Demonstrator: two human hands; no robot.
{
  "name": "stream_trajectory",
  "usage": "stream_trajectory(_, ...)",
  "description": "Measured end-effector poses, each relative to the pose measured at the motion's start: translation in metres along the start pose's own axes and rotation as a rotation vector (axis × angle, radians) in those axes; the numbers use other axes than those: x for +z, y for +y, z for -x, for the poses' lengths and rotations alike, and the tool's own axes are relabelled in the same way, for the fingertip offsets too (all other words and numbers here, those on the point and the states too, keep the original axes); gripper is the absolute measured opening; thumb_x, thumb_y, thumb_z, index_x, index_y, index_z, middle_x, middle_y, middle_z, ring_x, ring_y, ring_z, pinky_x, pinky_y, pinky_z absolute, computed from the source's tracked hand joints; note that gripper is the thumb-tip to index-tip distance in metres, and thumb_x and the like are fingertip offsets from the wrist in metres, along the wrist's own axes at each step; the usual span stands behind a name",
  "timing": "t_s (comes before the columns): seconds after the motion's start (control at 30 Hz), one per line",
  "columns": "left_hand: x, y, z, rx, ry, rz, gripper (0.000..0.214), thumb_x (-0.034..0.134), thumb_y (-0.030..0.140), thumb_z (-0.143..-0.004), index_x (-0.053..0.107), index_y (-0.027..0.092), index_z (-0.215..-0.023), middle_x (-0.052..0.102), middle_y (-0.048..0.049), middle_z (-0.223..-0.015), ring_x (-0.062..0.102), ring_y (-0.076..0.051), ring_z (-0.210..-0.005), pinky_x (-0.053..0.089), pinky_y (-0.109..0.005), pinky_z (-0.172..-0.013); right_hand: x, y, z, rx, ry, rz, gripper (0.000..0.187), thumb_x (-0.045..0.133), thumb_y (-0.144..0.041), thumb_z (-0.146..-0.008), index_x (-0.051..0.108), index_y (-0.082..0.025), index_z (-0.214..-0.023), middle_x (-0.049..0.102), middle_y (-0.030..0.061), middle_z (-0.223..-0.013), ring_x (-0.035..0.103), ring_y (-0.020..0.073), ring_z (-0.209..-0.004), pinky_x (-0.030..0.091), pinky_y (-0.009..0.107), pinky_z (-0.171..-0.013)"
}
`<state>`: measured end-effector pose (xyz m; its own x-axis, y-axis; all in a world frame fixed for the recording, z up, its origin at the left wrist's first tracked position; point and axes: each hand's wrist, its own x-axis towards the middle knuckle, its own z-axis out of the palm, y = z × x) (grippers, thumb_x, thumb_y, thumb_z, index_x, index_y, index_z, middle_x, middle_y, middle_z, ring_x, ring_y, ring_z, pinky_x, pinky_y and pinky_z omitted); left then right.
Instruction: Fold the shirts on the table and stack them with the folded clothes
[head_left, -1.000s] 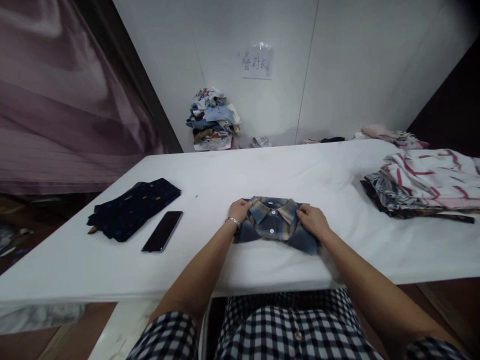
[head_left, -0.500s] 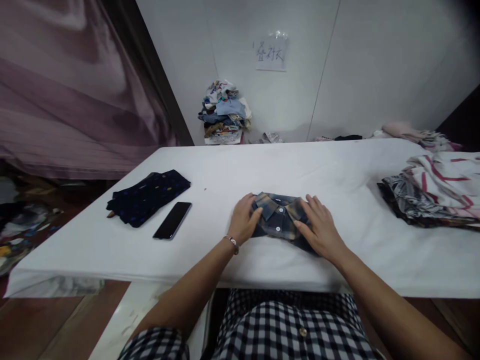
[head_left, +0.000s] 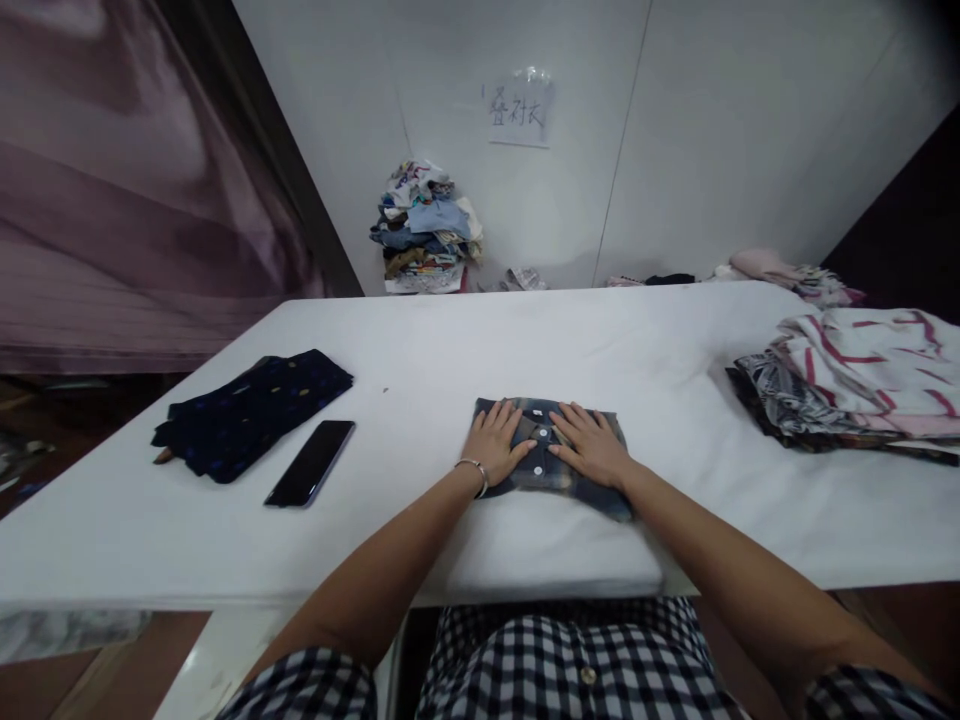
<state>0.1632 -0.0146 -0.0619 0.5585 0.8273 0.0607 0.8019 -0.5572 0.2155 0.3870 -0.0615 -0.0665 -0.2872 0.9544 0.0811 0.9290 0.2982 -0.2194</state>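
A folded blue and tan plaid shirt (head_left: 541, 468) lies on the white table (head_left: 525, 350) near its front edge. My left hand (head_left: 496, 440) rests flat on the shirt's left half, fingers stretched out. My right hand (head_left: 592, 444) lies flat on its right half, fingers spread. Both palms press down on the cloth and the thumbs nearly meet over the buttons. A thin bracelet circles my left wrist.
A folded dark navy garment (head_left: 251, 410) and a black phone (head_left: 310, 476) lie to the left. A stack of striped and patterned clothes (head_left: 855, 385) sits at the right. A heap of clothes (head_left: 424, 230) stands against the far wall.
My hands moved from the shirt's outer edges inward onto its top. They now lie flat over the collar area, and the shirt looks flatter.
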Motion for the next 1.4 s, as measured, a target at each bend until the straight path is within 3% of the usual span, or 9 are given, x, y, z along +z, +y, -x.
stream_trajectory(0.37, 0.002, -0.002, -0.003, 0.000, 0.001, -0.024, 0.070, 0.026, 0.061, -0.090, 0.032, 0.017, -0.145, 0.026, -0.0093, -0.153, 0.015, -0.025, -0.142, 0.016, -0.047, -0.114, -0.001, 0.000, -0.004, 0.015, -0.026, -0.104, 0.064, 0.031, -0.063, -0.091, 0.031, -0.030, -0.146, 0.021, 0.0034, -0.154, 0.014, 0.0272, -0.142, 0.013, 0.054, -0.113)
stream_trajectory(0.53, 0.000, -0.001, -0.003, -0.013, 0.004, 0.050, 0.067, 0.031, 0.059, -0.090, 0.034, 0.019, -0.144, 0.026, -0.0087, -0.153, 0.016, -0.025, -0.142, 0.014, -0.047, -0.114, -0.013, 0.009, -0.005, 0.098, -0.006, -0.525, 0.059, 0.042, -0.060, -0.088, 0.045, -0.030, -0.138, 0.034, 0.0028, -0.149, 0.023, 0.0256, -0.140, 0.012, 0.051, -0.114)
stream_trajectory(0.63, -0.001, 0.000, -0.003, -0.029, 0.015, 0.126, 0.065, 0.035, 0.059, -0.089, 0.037, 0.021, -0.142, 0.027, -0.0080, -0.153, 0.016, -0.025, -0.142, 0.012, -0.047, -0.114, -0.020, 0.018, 0.007, 0.265, 0.233, -0.875, 0.054, 0.047, -0.056, -0.086, 0.054, -0.026, -0.131, 0.049, 0.0041, -0.139, 0.039, 0.0234, -0.132, 0.023, 0.044, -0.113)
stream_trajectory(0.73, -0.004, -0.001, -0.006, -0.069, 0.033, 0.280, 0.061, 0.041, 0.056, -0.088, 0.042, 0.024, -0.139, 0.030, -0.0067, -0.152, 0.019, -0.024, -0.142, 0.011, -0.046, -0.115, -0.018, 0.022, 0.031, 0.525, 0.469, -1.036, 0.059, 0.062, -0.050, -0.078, 0.055, -0.021, -0.129, 0.052, 0.0083, -0.136, 0.046, 0.0265, -0.126, 0.032, 0.043, -0.109)
stream_trajectory(0.87, -0.014, -0.012, -0.005, -0.253, 0.202, 0.642, 0.048, 0.039, 0.043, -0.092, 0.049, 0.021, -0.134, 0.043, -0.0078, -0.144, 0.036, -0.020, -0.135, 0.024, -0.036, -0.112, -0.012, 0.015, 0.067, 0.738, 0.490, -1.288, 0.077, 0.071, -0.039, -0.070, 0.043, -0.020, -0.139, 0.041, 0.0130, -0.144, 0.043, 0.0272, -0.129, 0.038, 0.038, -0.105)
stream_trajectory(0.97, -0.023, -0.021, 0.002, -0.515, 0.326, 0.674, 0.047, 0.047, 0.038, -0.089, 0.052, 0.014, -0.130, 0.049, -0.0131, -0.139, 0.046, -0.023, -0.127, 0.034, -0.033, -0.106, -0.014, 0.006, 0.085, 0.789, 0.436, -1.448, 0.080, 0.071, -0.038, -0.071, 0.037, -0.023, -0.142, 0.040, 0.0130, -0.145, 0.046, 0.0259, -0.127, 0.045, 0.035, -0.097)
stream_trajectory(1.13, -0.030, -0.024, 0.009, -0.711, 0.211, 0.660, 0.063, 0.065, 0.039, -0.076, 0.051, 0.009, -0.129, 0.059, -0.0190, -0.126, 0.054, -0.030, -0.118, 0.040, -0.036, -0.098, -0.021, -0.003, 0.086, 0.773, 0.352, -1.596, 0.094, 0.075, -0.025, -0.066, 0.026, -0.025, -0.146, 0.052, 0.0132, -0.135, 0.060, 0.0260, -0.109, 0.054, 0.034, -0.078)
stream_trajectory(1.27, -0.035, -0.018, 0.006, -0.808, 0.069, 1.062, 0.048, 0.072, 0.037, -0.070, 0.063, 0.011, -0.109, 0.068, -0.0178, -0.110, 0.063, -0.028, -0.104, 0.049, -0.032, -0.084, -0.028, -0.004, 0.068, 0.701, 0.316, -1.675, 0.094, 0.072, -0.007, -0.059, 0.032, -0.021, -0.143, 0.071, 0.0074, -0.100, 0.067, 0.0210, -0.084, 0.054, 0.029, -0.071)
stream_trajectory(1.4, -0.038, -0.004, 0.012, -0.833, -0.087, 1.482, 0.035, 0.068, 0.040, -0.073, 0.068, 0.012, -0.095, 0.073, -0.0127, -0.090, 0.069, -0.025, -0.080, 0.055, -0.035, -0.077, -0.040, 0.015, 0.049, 0.629, 0.467, -1.732, 0.078, 0.069, -0.006, -0.061, 0.044, -0.024, -0.133, 0.071, 0.0010, -0.085, 0.065, 0.0164, -0.072, 0.053, 0.025, -0.063)
